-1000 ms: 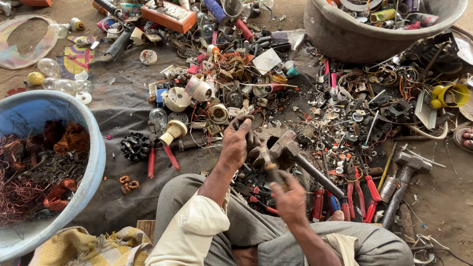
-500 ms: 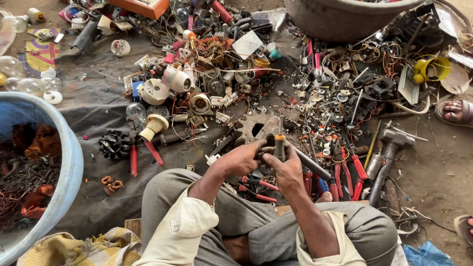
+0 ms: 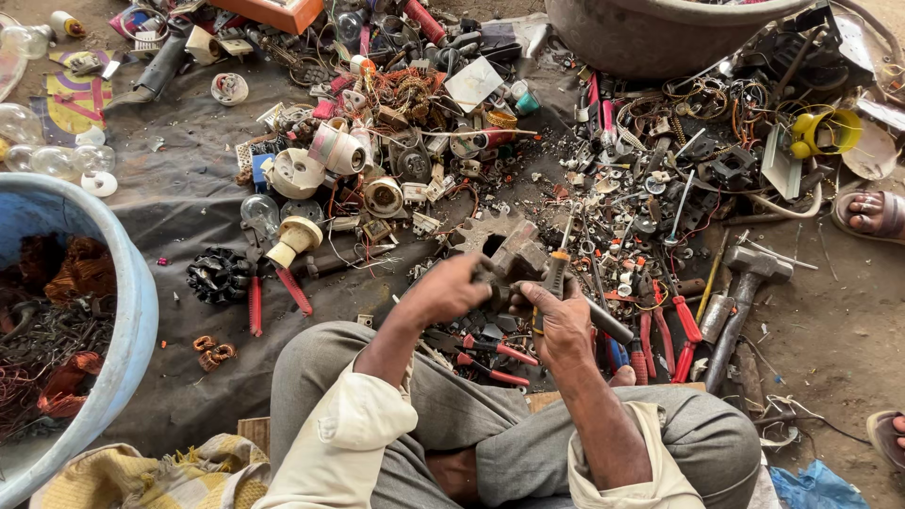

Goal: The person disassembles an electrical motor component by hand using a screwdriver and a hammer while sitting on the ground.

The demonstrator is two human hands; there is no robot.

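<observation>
I sit cross-legged over a dark cloth (image 3: 189,198) strewn with scrap. My left hand (image 3: 451,290) grips a small rusty metal part held against a toothed grey gear block (image 3: 504,240) in front of my knees. My right hand (image 3: 564,320) is closed around a screwdriver with a yellow and black handle (image 3: 556,273), its shaft pointing up and away past the gear block. Both hands are close together, just above my lap.
A blue tub (image 3: 132,311) of copper wire sits at left. Red-handled pliers (image 3: 273,297), a hammer (image 3: 740,292) and red screwdrivers (image 3: 683,325) lie nearby. A big grey basin (image 3: 650,42) stands at the back. Another person's sandalled foot (image 3: 867,212) is at right.
The view has dropped closer to the work. My hands came together near my lap; the right hand let the hammer go and now holds a screwdriver against the part.
</observation>
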